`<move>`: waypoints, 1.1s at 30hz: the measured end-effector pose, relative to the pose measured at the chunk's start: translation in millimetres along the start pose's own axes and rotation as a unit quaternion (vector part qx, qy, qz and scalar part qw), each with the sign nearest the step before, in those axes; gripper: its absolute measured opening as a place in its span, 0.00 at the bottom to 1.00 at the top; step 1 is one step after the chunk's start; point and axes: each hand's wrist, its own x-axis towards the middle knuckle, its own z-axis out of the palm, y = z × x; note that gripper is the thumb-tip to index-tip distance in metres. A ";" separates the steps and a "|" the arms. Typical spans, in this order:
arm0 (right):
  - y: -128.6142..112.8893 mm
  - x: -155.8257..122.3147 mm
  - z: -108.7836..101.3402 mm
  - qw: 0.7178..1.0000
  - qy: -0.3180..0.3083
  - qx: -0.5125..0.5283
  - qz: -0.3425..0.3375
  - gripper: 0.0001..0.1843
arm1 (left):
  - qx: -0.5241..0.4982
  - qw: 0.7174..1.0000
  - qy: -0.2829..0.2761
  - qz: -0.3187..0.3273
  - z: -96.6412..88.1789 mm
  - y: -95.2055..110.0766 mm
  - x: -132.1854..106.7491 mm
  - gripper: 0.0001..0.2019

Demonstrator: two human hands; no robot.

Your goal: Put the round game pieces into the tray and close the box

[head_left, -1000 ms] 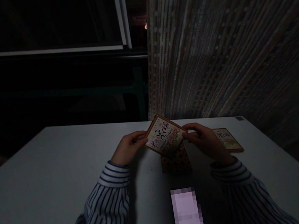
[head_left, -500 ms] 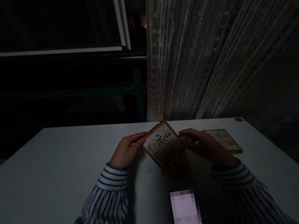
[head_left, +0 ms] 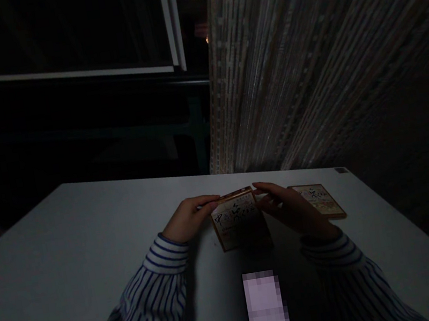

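Note:
A Chinese chess box (head_left: 241,224) with black characters on its pale, brown-edged cover is between my hands near the table's middle. Its cover slopes toward me, and the lower part lies in shadow. My left hand (head_left: 185,220) pinches the upper left corner, thumb on the face and fingers along the top edge. On the opposite side, the fingers of my right hand (head_left: 292,210) bend round the upper right edge. Right of that hand, a second, similar flat box (head_left: 324,200) lies on the table, its left part hidden behind the hand.
The white table (head_left: 89,245) spreads out on both sides. A string curtain (head_left: 264,65) hangs along its far right edge. A small dark label (head_left: 341,170) marks the far right corner. A pixelated pink patch (head_left: 266,309) covers the bottom middle. Behind is a dark window.
The cover has turned and come down from its slanted pose, so it now lines up over the patterned part that showed beneath. Both hands have followed it with small shifts.

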 end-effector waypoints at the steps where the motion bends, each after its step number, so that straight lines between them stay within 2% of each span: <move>1: -1.5 -0.2 -0.4 1.000 -0.001 0.001 0.000 0.23 | 0.000 1.000 -0.001 0.002 0.7 -0.2 0.1 0.16; 7: -5.3 0.3 -0.7 1.000 -0.013 0.011 0.013 0.23 | -0.006 1.000 0.007 0.002 3.6 2.4 0.4 0.15; 17: -3.4 2.4 -0.8 1.000 0.012 0.018 0.020 0.20 | -0.016 0.999 0.047 0.002 6.8 2.5 3.7 0.15; 22: 1.4 2.9 -1.1 0.997 0.024 0.058 0.055 0.20 | -0.027 0.997 0.070 -0.002 6.8 3.2 4.0 0.20; 27: 4.1 3.1 -1.4 0.990 0.046 0.111 0.079 0.21 | -0.123 0.992 0.019 -0.027 8.5 7.8 1.8 0.29; 30: 3.1 2.9 -2.5 0.987 0.065 0.118 0.086 0.22 | -0.174 0.984 -0.017 -0.027 9.9 8.5 0.5 0.31; 33: 1.7 2.6 -3.0 0.983 0.077 0.143 0.086 0.22 | -0.188 0.981 -0.027 -0.032 10.3 7.3 0.2 0.31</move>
